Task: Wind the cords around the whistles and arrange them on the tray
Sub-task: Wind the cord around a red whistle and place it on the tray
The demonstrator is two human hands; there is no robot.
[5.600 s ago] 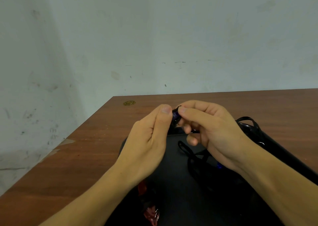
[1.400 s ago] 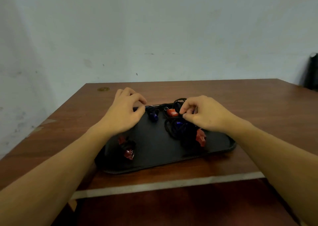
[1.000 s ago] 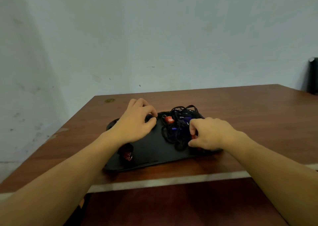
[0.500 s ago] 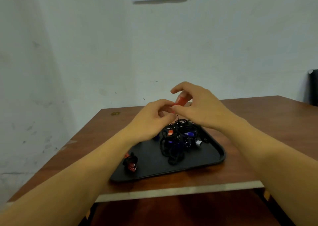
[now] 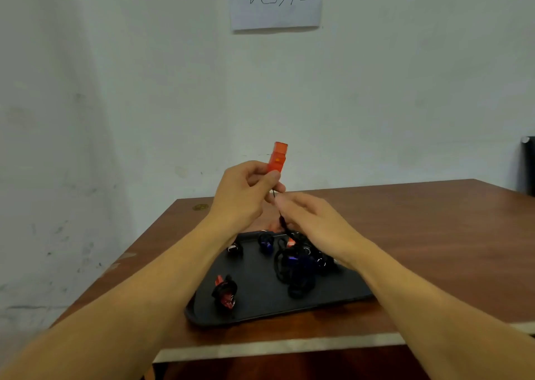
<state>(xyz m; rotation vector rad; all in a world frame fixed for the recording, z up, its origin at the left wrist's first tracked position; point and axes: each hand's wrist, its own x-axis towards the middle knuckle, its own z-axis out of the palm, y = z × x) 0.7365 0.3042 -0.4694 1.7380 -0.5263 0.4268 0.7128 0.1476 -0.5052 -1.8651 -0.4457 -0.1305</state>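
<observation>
My left hand holds a red whistle upright above the black tray. Its black cord hangs down from the whistle into a tangle of whistles and cords on the tray. My right hand pinches that cord just below the whistle. A wound red whistle lies at the tray's front left. Two wound dark whistles lie near the tray's far edge.
The tray sits on a brown wooden table near its front edge. A sheet of paper with handwriting hangs on the white wall. A dark object stands at the far right. A small coin-like disc lies at the table's far left.
My left hand has raised the red whistle higher and upright, drawing its cord out of the tangle. My right hand has slid down to the cord. The view has tilted upward.
</observation>
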